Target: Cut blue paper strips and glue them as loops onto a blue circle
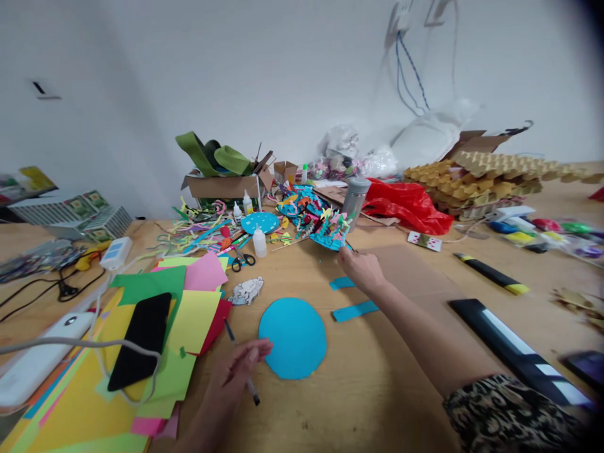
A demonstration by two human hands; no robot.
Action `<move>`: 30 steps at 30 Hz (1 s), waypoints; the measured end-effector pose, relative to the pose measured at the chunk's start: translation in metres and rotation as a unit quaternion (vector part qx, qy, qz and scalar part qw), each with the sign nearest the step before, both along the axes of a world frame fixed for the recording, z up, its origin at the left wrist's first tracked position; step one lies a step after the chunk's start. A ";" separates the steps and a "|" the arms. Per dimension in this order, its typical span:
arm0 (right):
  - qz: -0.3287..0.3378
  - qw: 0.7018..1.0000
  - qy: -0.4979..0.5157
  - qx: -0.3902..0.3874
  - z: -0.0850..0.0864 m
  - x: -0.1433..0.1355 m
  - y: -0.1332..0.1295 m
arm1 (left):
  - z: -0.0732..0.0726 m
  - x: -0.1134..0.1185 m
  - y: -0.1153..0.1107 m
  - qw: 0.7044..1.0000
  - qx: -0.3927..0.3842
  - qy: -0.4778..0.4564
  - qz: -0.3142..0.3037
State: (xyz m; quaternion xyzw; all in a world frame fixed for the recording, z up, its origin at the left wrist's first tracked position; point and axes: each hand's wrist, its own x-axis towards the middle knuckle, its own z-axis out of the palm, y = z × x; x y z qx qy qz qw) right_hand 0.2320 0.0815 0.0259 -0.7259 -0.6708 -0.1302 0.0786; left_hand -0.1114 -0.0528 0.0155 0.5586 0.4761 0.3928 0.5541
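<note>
My left hand (241,366) holds a dark pen (253,391) slanting across its palm, its fingertips at the left edge of a blue paper circle (293,338) lying flat. Stretched forward, my right hand (358,267) has its fingers closed at the lower edge of a blue disc covered with small colourful figures (330,231). Two blue paper strips lie beneath my right forearm, the nearer one (355,311) partly covered by it. Left of the circle is a paper fish cut-out (246,291), with black scissors (243,262) above it.
Coloured paper sheets (189,321) with a black phone (140,340) fill the left. A glue bottle (259,242) and a grey flask (355,202) stand at the back. A cutter (493,274) and egg cartons (472,182) are at the right.
</note>
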 end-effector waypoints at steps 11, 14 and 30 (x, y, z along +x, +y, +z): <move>-0.125 0.841 0.506 0.143 0.007 0.026 0.008 | -0.001 0.003 0.000 1.000 0.019 0.005 -0.012; -0.134 0.782 0.589 0.156 0.003 0.032 0.023 | -0.002 0.002 0.001 0.999 0.028 0.018 -0.021; -0.126 0.699 0.666 0.227 0.028 0.030 0.130 | 0.001 0.001 0.000 0.994 0.057 0.096 -0.013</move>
